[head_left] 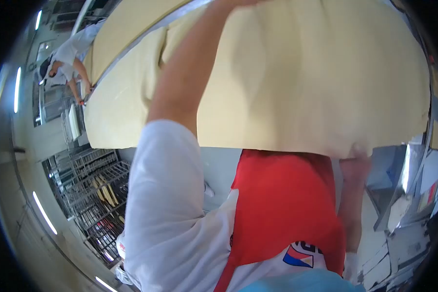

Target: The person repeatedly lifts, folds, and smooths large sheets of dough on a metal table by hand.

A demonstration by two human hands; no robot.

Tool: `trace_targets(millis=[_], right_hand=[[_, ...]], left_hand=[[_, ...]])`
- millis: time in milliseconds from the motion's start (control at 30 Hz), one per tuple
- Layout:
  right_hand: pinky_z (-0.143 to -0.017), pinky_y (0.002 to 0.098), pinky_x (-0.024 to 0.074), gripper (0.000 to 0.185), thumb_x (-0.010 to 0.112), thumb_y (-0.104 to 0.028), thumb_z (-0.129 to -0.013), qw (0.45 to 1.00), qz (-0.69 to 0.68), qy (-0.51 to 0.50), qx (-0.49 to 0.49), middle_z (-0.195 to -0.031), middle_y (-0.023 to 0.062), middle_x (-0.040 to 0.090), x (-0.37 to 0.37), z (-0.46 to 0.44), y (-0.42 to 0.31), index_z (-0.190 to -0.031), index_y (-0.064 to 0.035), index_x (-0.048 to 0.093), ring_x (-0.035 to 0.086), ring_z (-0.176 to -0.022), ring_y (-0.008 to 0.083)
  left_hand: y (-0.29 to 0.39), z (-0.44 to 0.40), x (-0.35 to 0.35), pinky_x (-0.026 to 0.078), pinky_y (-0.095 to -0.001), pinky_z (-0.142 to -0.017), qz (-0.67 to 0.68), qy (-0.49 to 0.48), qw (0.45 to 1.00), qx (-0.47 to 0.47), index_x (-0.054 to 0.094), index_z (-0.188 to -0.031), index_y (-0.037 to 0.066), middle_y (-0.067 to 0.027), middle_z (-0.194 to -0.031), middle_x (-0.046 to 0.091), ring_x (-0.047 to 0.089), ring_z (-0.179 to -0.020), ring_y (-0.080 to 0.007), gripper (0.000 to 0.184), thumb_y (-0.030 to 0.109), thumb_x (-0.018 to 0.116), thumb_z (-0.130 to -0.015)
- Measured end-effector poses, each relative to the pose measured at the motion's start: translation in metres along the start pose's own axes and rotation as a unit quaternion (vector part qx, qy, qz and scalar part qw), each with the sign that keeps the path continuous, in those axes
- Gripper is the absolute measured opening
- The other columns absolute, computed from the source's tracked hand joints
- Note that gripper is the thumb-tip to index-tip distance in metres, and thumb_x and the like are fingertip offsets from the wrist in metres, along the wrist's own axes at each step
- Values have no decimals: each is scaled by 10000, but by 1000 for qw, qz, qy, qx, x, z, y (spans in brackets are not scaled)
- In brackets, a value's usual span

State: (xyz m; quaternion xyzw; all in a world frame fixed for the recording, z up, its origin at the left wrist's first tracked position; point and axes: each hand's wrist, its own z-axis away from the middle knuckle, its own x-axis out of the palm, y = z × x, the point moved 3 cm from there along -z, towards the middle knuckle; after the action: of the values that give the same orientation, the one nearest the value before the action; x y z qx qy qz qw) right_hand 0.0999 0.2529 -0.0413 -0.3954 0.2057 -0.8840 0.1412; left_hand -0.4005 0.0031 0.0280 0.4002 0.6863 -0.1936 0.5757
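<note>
A wide, pale yellow sheet of dough (287,82) spreads across most of the view, with soft folds and ripples in it. My left arm reaches over the dough to its far side. Only a sliver of my left hand (243,2) shows at the top edge, and its fingers are out of sight. At the near right edge of the sheet, blurred by motion, is my right hand (357,152). It pinches the dough's edge, the thumb on top and the other fingers hidden.
Another pale sheet (126,29) lies beyond a greyish strip at the upper left. A co-worker (70,56) in white leans over the sheet's left end, hands at its edge. Metal racks (95,190) stand at lower left. Metal equipment (399,194) is at right.
</note>
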Motion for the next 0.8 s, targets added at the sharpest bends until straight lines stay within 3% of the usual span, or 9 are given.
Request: trace_targets(millis=[33,67,133,200,267,367,633,700,800], right_hand=[[-1033,494,495,606,579,-40,-846,1000,-2,-14,3,-1358,158,551,-9,-1,8,-1433,-21,431,546,-1275,320],[-1048,493,484,602,577,-35,-849,999,-25,-15,29,-1372,152,545,-17,2,15,-1433,-20,430,539,-1284,312],[-1063,492,472,598,575,-30,-853,996,-44,-24,72,-1386,145,539,-25,-2,17,-1432,-18,429,533,-1293,304],[-1102,511,431,578,580,-35,-867,982,-77,-170,44,-1402,140,534,-14,-4,25,-1429,-29,442,524,-1305,308],[-1119,512,409,569,583,-41,-875,985,-70,-148,59,-1414,137,528,-18,0,30,-1428,-37,449,516,-1314,308],[-1135,503,389,543,583,-60,-896,990,-53,-127,31,-1432,133,518,4,15,32,-1425,-47,459,505,-1326,302],[-1127,485,371,514,559,-109,-940,998,22,-8,-53,-1450,138,501,-9,29,79,-1435,-43,439,471,-1345,295],[-1128,488,354,522,556,-122,-943,994,-86,-34,-64,-1444,139,500,21,36,83,-1444,-45,428,448,-1357,293],[-1121,492,352,525,561,-135,-943,990,-24,30,-135,-1435,143,499,40,41,106,-1443,-46,429,436,-1361,286]], left_hand=[[2,48,2,481,-480,-952,-68,137,987,47,518,-1359,-9,-272,-1026,677,639,-1027,-434,740,472,722,-834],[14,92,-18,480,-459,-954,-77,130,989,-6,487,-1399,21,-281,-1084,658,657,-982,-403,729,417,728,-837],[14,177,-46,313,-467,-1145,-122,-5,976,-182,482,-1416,30,-213,-1443,503,415,-1387,-372,789,527,695,-841],[5,247,-78,271,-499,-1171,-246,-62,908,-335,426,-1464,59,-246,-1503,411,331,-1429,-404,751,460,682,-883],[-12,304,-99,216,-539,-1178,-308,-50,847,-431,426,-1466,66,-210,-1551,353,251,-1465,-420,745,505,618,-896],[-18,332,-119,308,-536,-1134,-256,-124,774,-566,491,-1405,74,-198,-1514,409,351,-1407,-420,664,518,566,-916],[-181,406,-195,527,-505,-861,-167,-31,875,-453,684,-1021,-11,-234,-991,707,685,-955,-360,502,467,590,-896],[-235,466,-251,527,-503,-868,122,26,806,-579,695,-1021,-26,-248,-1035,701,677,-970,-382,513,458,627,-864],[-305,538,-278,526,-477,-885,115,2,757,-643,694,-1042,-51,-262,-1058,696,668,-1013,-388,542,448,657,-835]])
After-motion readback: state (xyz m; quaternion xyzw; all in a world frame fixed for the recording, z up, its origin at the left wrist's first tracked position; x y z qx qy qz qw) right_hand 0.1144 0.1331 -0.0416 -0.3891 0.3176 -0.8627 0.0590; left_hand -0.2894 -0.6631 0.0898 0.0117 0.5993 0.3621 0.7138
